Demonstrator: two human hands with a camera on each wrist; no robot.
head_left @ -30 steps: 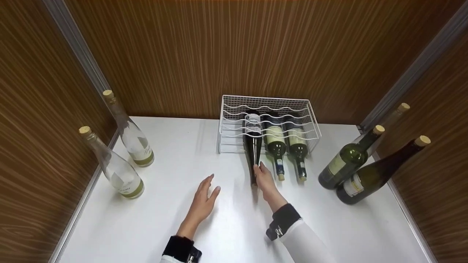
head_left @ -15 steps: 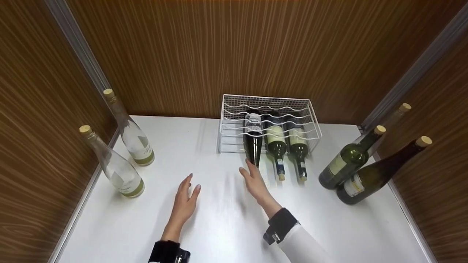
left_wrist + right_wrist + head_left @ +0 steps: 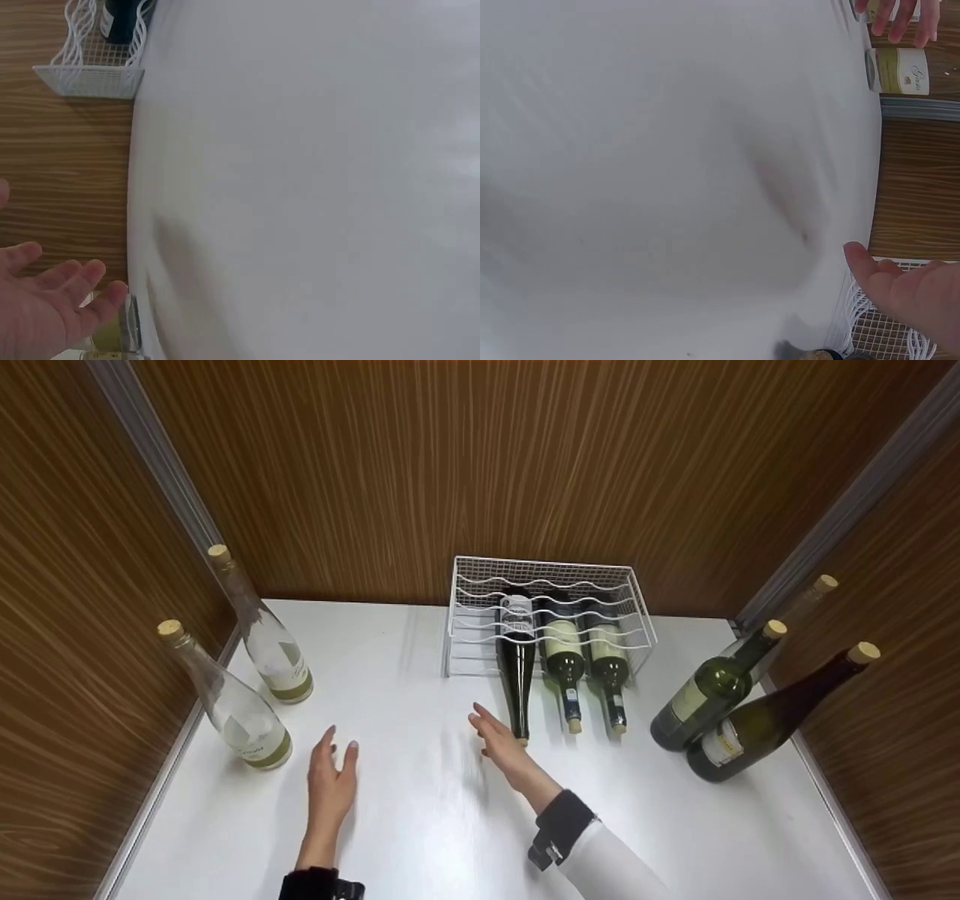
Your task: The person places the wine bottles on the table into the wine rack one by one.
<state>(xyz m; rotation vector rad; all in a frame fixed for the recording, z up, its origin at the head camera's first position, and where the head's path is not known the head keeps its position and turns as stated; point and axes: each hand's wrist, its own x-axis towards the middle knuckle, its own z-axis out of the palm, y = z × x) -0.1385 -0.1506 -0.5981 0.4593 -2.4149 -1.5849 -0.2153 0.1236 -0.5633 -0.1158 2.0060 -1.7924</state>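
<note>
My left hand (image 3: 331, 787), fingers loosely spread and holding nothing, hovers over the white table right of the nearer clear bottle (image 3: 255, 731). That bottle stands corked, with a green band at its base. My right hand (image 3: 506, 751) is also holding nothing, its fingers extended, beside the corked neck of a dark wine bottle (image 3: 517, 667). This bottle lies in the white wire rack (image 3: 448, 649), neck toward me. To its right in the rack lie two green wine bottles (image 3: 566, 664) (image 3: 609, 667) with cream labels. In the left wrist view the left palm (image 3: 34, 315) shows relaxed fingers.
A second clear bottle (image 3: 281, 664) stands farther back on the left. At the right stand a green bottle (image 3: 694, 701), a dark brown bottle (image 3: 757, 727) and a clear one (image 3: 814, 592) partly hidden behind. Wood-grain panels (image 3: 337, 472) enclose the table on three sides.
My right hand has let go of the dark bottle's neck and moved left of it. My left hand has moved left, toward the clear bottles. The dark bottle stays in the rack.
</note>
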